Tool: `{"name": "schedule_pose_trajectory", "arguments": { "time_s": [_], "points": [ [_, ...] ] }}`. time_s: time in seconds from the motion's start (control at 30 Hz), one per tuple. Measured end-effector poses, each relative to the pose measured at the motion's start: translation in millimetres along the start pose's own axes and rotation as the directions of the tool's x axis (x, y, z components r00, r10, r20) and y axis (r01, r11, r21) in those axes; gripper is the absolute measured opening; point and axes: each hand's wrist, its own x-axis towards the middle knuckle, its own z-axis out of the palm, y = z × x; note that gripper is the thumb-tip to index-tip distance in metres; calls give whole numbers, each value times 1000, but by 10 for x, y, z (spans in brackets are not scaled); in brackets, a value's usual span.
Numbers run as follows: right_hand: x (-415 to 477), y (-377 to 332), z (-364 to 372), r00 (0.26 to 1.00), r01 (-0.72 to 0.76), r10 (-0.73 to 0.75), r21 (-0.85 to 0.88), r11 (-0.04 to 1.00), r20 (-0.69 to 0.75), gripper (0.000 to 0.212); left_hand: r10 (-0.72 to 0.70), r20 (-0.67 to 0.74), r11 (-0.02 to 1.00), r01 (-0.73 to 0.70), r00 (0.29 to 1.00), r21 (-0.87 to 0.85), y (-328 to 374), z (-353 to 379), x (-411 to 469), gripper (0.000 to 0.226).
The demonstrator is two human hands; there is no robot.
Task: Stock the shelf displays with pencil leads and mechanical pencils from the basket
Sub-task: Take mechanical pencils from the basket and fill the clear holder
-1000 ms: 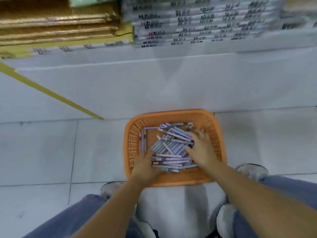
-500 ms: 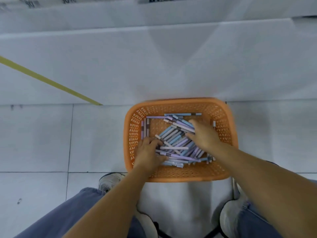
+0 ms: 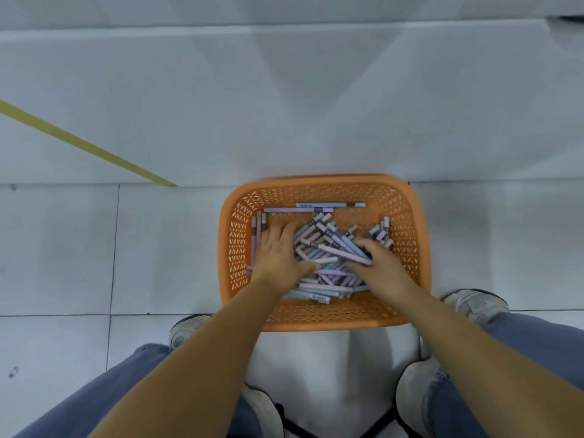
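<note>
left hand (image 3: 278, 252) sliding to 9 o'clock of pencils (image 3: 327, 240), fingers spread flat, holding nothing | right hand (image 3: 380, 268) raking in at 4 o'clock, grip unclear | both bunching pile in basket (image 3: 240, 238); shelf stocking pending

Top: the orange basket (image 3: 331, 317) is open to you from above; lattice walls close all four sides.
Inside: pencils (image 3: 328, 248) heap across the middle; your left hand (image 3: 278, 254) and right hand (image 3: 385, 270) cover its flanks.
Bare bottom: a strip along the near wall, seemingly.
Behind: white panel (image 3: 284, 105) just past the far rim.
</note>
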Motion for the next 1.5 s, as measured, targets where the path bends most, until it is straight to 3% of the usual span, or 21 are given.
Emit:
{"name": "schedule_pose_trajectory", "arguments": {
  "time_s": [0.1,0.3,0.4,0.53,0.6,0.77,0.87,1.07,1.17,1.3,1.5],
  "points": [
    [9,-53,39,994,-107,107,0,994,24,60,-36,9,999,36,999,-10,17,-8,126,81],
    [104,-215,205,994,-86,66,-241,967,-88,47,-86,74,996,86,994,8,13,-19,184,66],
    [19,-152,322,972,-91,62,-119,989,-226,32,-87,105,996,89,991,-16,-38,-60,183,64],
    [-154,-36,443,919,-101,129,93,990,-372,25,-84,135,996,80,987,36,-20,-38,136,82],
    [-143,-43,498,927,-109,154,145,983,-343,30,-104,123,993,96,987,69,6,-16,153,74],
    [27,-145,533,913,-190,285,314,930,-292,46,-127,176,991,131,976,-12,49,-13,172,33],
    [128,-183,530,882,-240,344,321,916,-323,48,-121,197,991,130,973,-33,31,-12,159,33],
    [290,-345,507,892,-312,320,76,947,-319,37,-176,240,918,247,955,-310,-35,-216,153,31],
    [317,-399,527,904,-280,280,47,959,-323,38,-172,199,875,243,965,-418,-62,-310,113,14],
    [297,-351,504,919,-245,254,67,967,-303,37,-220,185,779,287,958,-557,-68,-351,45,11],
    [252,-364,461,949,-173,228,243,954,-217,12,-245,210,707,323,946,-629,17,-364,-67,8]
  ]
}}
